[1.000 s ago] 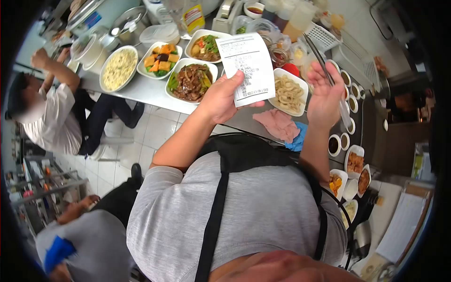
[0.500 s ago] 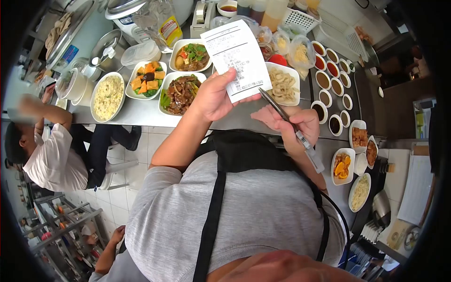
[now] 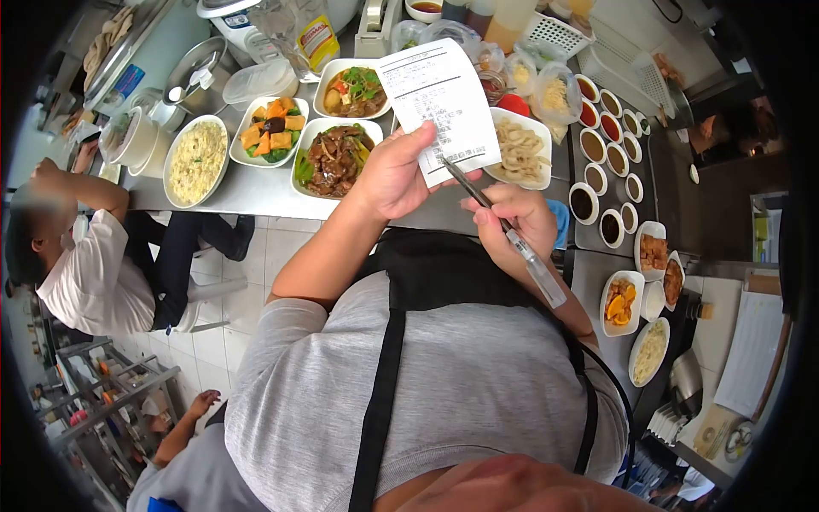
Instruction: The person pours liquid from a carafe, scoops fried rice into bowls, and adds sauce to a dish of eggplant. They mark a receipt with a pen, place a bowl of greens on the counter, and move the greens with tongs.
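Observation:
My left hand grips a long printed receipt by its lower left part, thumb on top, above the counter edge. My right hand is closed around a pen, whose tip meets the lower part of the receipt. Left of the receipt are a bowl of meat with greens, a bowl of stew with herbs and a bowl of orange cubes. A bowl of pale strips is partly behind the receipt.
An oval fried rice dish is at the left. Several sauce cups line a dark tray at the right, with more dishes below. A seated person is at the left; another person's arm shows at lower left.
The pen tip has moved left and slightly up on the receipt, with my right hand shifting left. The receipt has moved slightly right. The view has shifted a little.

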Available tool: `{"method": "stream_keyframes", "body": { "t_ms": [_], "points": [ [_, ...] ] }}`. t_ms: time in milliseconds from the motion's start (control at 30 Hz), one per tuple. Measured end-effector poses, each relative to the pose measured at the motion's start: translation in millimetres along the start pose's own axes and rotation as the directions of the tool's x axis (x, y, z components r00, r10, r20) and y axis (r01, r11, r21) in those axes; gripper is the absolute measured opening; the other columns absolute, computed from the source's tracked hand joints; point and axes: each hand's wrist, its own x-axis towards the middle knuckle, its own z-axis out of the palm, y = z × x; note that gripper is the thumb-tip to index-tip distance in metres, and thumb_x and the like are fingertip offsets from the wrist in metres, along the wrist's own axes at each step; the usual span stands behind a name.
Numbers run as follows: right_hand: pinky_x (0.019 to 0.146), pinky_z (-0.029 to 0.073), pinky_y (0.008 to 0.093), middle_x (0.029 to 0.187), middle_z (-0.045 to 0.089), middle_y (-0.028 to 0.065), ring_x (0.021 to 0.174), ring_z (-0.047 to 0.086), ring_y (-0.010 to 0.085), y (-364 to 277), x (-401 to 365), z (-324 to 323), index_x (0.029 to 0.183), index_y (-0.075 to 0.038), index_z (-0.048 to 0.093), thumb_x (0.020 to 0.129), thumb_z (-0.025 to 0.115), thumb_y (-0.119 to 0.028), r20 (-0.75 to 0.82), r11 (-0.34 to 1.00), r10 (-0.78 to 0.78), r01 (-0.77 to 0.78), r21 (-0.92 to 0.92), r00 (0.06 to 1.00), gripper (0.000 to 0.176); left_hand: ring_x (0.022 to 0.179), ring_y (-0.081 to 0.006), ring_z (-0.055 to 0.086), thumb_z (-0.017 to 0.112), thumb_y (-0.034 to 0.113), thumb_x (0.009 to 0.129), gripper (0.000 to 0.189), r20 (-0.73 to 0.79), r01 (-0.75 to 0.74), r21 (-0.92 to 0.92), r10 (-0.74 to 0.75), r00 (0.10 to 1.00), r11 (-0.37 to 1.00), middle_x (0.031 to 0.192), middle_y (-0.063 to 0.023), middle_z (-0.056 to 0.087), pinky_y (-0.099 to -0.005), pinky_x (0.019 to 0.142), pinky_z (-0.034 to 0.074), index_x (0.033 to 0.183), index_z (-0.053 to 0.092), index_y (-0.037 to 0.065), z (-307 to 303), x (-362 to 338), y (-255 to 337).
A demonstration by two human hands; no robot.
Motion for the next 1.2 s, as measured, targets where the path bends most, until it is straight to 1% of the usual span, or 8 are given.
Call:
{"method": "stream_keyframes", "body": {
  "t_ms": [133, 433, 733, 833, 1033, 1067, 1167, 1200],
  "points": [
    [0.055, 0.044, 0.0241, 0.075, 0.059, 0.0091, 0.062, 0.058, 0.0152, 0, 3, 3, 0.077, -0.005, 0.045, 0.065, 0.062, 0.004, 0.027, 0.997, 0.060, -0.062, 0.045, 0.998, 0.023, 0.104, -0.0319, 0.046, 0.040, 0.026, 0.086, 0.046, -0.008, -0.008, 0.009, 0.008, 1.000, 1.000, 0.116, -0.0154, 0.044, -0.0477, 0.084, 0.041, 0.122, 0.029, 0.002, -1, -4, 0],
    [0.057, 0.046, 0.0256, 0.075, 0.059, 0.0084, 0.066, 0.059, 0.0174, 1, 9, 7, 0.077, -0.006, 0.046, 0.064, 0.062, 0.005, 0.050, 0.999, 0.008, -0.010, 0.048, 0.999, 0.024, 0.107, -0.0288, 0.045, 0.039, 0.029, 0.086, 0.048, -0.008, -0.003, -0.039, 0.003, 1.000, 0.999, 0.118, -0.0141, 0.044, -0.0420, 0.089, 0.037, 0.123, 0.028, 0.001, -7, -7, -3],
    [0.054, 0.045, 0.0256, 0.075, 0.059, 0.0099, 0.062, 0.058, 0.0187, 7, 17, 10, 0.077, -0.005, 0.045, 0.065, 0.061, 0.004, 0.076, 0.994, -0.079, 0.073, 0.080, 0.994, 0.021, 0.106, -0.0284, 0.045, 0.039, 0.028, 0.086, 0.047, -0.075, -0.063, 0.028, 0.065, 0.995, 0.998, 0.118, -0.0141, 0.044, -0.0417, 0.089, 0.038, 0.123, 0.028, 0.001, -1, -7, -6],
    [0.052, 0.045, 0.0257, 0.073, 0.059, 0.0100, 0.060, 0.057, 0.0178, 5, 20, 2, 0.078, -0.005, 0.046, 0.067, 0.060, 0.004, 0.111, 0.996, -0.075, 0.080, -0.040, 0.991, 0.020, 0.106, -0.0288, 0.046, 0.040, 0.029, 0.086, 0.047, -0.028, -0.029, 0.015, 0.030, 0.999, 0.999, 0.117, -0.0142, 0.044, -0.0428, 0.086, 0.040, 0.123, 0.029, 0.002, -4, -9, -3],
    [0.051, 0.044, 0.0234, 0.083, 0.050, 0.0093, 0.060, 0.052, 0.0132, -2, 32, -10, 0.084, -0.003, 0.044, 0.072, 0.057, 0.003, -0.170, 0.994, -0.068, 0.081, 0.071, 0.983, 0.019, 0.106, -0.0280, 0.046, 0.042, 0.031, 0.084, 0.050, -0.029, -0.028, 0.038, 0.029, 0.999, 0.999, 0.117, -0.0139, 0.044, -0.0415, 0.087, 0.039, 0.123, 0.029, 0.002, -7, -7, -3],
    [0.049, 0.043, 0.0182, 0.088, 0.045, 0.0091, 0.063, 0.049, 0.0094, 0, 35, -13, 0.087, -0.003, 0.041, 0.075, 0.054, 0.002, -0.159, 0.995, -0.090, 0.082, -0.055, 0.983, 0.018, 0.107, -0.0276, 0.045, 0.043, 0.031, 0.084, 0.051, -0.045, -0.026, 0.045, 0.028, 0.999, 0.999, 0.118, -0.0136, 0.044, -0.0407, 0.089, 0.037, 0.123, 0.029, 0.002, -6, -7, -4],
    [0.046, 0.041, 0.0134, 0.086, 0.047, 0.0079, 0.066, 0.048, 0.0059, 24, 39, -12, 0.088, -0.004, 0.039, 0.076, 0.053, 0.001, -0.161, 0.983, -0.144, 0.123, -0.135, 0.976, 0.020, 0.110, -0.0263, 0.042, 0.043, 0.031, 0.084, 0.052, -0.054, -0.012, 0.058, 0.015, 0.998, 0.998, 0.119, -0.0127, 0.043, -0.0386, 0.093, 0.033, 0.124, 0.028, 0.002, -2, -7, -9],
    [0.044, 0.039, 0.0141, 0.085, 0.047, 0.0055, 0.064, 0.046, 0.0042, 14, 37, -3, 0.089, -0.005, 0.037, 0.076, 0.053, 0.002, -0.199, 0.990, 0.106, -0.086, 0.108, 0.974, 0.022, 0.111, -0.0260, 0.041, 0.043, 0.031, 0.084, 0.052, -0.030, -0.001, 0.057, 0.002, 1.000, 0.998, 0.120, -0.0124, 0.042, -0.0381, 0.094, 0.032, 0.124, 0.027, 0.002, -4, -6, -12]
  ]
}}
